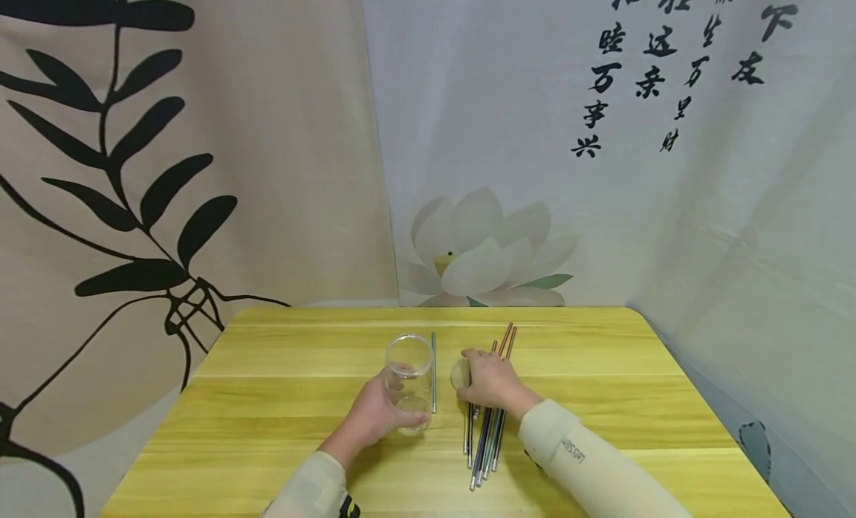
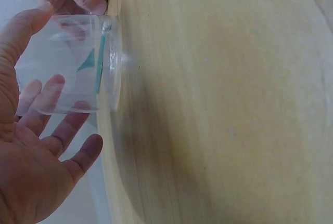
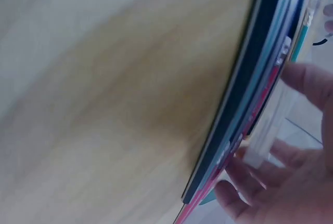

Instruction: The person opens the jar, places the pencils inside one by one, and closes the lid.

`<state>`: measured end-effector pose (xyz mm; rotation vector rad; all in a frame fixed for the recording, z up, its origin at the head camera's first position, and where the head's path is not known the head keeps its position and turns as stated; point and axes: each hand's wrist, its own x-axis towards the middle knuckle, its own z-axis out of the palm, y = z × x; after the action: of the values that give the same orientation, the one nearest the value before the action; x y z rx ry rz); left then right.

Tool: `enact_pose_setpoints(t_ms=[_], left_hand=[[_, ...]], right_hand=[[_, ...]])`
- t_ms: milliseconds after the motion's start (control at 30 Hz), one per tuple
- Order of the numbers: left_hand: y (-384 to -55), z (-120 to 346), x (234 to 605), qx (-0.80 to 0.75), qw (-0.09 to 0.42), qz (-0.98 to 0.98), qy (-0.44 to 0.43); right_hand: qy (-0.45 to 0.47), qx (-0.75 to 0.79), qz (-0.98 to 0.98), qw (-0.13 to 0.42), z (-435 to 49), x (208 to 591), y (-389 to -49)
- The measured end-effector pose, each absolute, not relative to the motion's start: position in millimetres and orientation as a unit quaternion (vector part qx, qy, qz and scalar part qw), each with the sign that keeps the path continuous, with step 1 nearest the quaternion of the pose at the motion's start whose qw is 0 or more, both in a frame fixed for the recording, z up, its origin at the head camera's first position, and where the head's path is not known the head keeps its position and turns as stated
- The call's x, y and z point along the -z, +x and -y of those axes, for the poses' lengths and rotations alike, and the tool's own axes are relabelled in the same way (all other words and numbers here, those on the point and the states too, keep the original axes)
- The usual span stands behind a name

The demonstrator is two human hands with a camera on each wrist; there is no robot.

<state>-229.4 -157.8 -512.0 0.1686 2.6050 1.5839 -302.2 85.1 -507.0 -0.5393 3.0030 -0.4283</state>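
A clear plastic jar (image 1: 416,384) stands upright on the table, left of the middle. My left hand (image 1: 374,418) grips it from the left, with the thumb on the near side and fingers around the far side. My right hand (image 1: 493,380) holds a round clear lid (image 1: 458,373) between thumb and fingers; in the right wrist view the lid (image 3: 270,125) shows edge-on. Several pencils (image 1: 487,444) with silver ends lie in a loose bundle beneath the right hand, which hides their middles. One teal pencil (image 1: 434,373) lies apart, just right of the jar.
The wooden table (image 1: 281,399) reaches back to a hanging cloth (image 1: 301,169) printed with leaves, a lotus and writing. The jar and the pencil bundle lie close together near the table's middle.
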Motion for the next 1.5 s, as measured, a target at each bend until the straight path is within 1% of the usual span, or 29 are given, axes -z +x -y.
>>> enact_pose_setpoints(t_ms=[133,333,567,733,933,1000,1200,1500], left_hand=[[-229,158,510,-0.516,0.046,-0.853,0.058],[-229,158,509,-0.514,0.046,-0.854,0.057],[-228,158,511,-0.520,0.046,-0.851,0.061],[-227,156,515,-0.524,0.049,-0.847,0.074],[-228,157,516,-0.517,0.043,-0.851,0.082],[-230,160,516,-0.513,0.037,-0.854,0.080],[-232,162,513,-0.517,0.038,-0.853,0.067],[-230,158,513,-0.523,0.045,-0.848,0.074]], right_hand=[[-0.183,0.160,-0.970,0.010,-81,507,-302],[-0.201,0.174,-0.964,-0.003,-72,507,-306],[-0.162,0.176,-0.971,0.001,-67,505,-326],[-0.145,0.194,-0.970,0.005,-76,509,-341],[-0.145,0.185,-0.971,-0.043,-85,508,-337],[-0.143,0.185,-0.972,-0.033,-86,502,-332],[-0.116,0.181,-0.975,0.054,-85,491,-319],[-0.065,0.210,-0.970,0.106,-67,498,-308]])
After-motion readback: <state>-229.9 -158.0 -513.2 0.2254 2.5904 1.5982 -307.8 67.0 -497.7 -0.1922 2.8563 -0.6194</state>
